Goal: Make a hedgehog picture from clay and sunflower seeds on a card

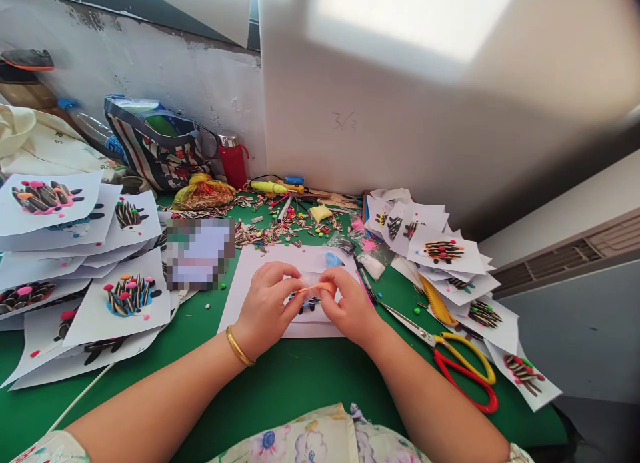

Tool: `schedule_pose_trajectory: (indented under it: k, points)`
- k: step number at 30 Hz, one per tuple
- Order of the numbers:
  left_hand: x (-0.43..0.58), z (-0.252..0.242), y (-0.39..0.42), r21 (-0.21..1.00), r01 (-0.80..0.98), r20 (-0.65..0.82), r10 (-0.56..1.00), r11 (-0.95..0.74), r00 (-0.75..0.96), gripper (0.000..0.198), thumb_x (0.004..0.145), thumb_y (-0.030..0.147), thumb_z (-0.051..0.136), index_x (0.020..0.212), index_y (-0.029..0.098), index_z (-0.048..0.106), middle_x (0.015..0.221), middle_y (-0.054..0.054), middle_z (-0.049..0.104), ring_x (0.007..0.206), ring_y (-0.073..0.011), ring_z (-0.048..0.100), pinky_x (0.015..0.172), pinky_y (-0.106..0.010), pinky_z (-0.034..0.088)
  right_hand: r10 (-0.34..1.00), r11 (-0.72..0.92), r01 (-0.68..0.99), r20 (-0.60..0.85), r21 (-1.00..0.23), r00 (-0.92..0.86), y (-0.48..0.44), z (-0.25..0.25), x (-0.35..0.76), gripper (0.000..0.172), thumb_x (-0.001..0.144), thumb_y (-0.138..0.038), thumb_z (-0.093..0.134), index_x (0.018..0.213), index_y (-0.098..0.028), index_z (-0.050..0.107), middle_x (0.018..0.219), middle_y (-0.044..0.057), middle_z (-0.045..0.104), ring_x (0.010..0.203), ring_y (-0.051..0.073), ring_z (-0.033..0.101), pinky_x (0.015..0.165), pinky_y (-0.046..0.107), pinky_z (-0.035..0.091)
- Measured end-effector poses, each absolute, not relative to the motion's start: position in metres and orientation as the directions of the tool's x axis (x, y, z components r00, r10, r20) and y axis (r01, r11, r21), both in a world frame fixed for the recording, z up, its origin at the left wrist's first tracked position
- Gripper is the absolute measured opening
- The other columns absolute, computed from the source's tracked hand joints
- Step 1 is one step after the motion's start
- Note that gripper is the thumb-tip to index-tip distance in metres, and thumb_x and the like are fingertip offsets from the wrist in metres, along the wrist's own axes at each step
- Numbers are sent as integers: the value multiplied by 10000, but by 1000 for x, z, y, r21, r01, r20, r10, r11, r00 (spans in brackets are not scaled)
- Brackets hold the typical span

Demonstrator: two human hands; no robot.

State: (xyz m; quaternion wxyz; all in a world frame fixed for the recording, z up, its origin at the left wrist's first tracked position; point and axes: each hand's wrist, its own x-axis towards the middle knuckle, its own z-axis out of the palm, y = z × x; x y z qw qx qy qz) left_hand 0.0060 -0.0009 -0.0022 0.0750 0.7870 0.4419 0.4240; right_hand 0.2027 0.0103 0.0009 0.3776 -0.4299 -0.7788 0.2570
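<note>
The green table (280, 380) is lying cluttered around a white sheet (245, 283). Just above that sheet, my left hand (267, 308) and right hand (351, 308) are pinching an orange strip (316, 288) between them, seemingly shaping it; I am judging it needs gentle, even pressure next.

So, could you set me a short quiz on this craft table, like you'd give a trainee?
1. True or false: the scissors lie on the table to the right of the right hand, with no hand on them.
2. What do the left hand and the right hand pinch between them? A) a blue pen B) a small orange piece C) a red flask
3. Fill in: the left wrist wears a gold ____.

Key: 1 true; 2 B; 3 bracelet.
</note>
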Motion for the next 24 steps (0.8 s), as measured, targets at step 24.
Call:
schedule_pose_trajectory:
  k: [24]
  points:
    - [7,-3,11,989,71,132,990,-128,-52,254,744,410,732,813,179,654,762,-12,646,662,-133,589,601,-250,500,873,486,456,392,-746,-290,11,0,204,113,858,-205,543,969,-218,529,869,14,564,786,161,527,737,304,442]
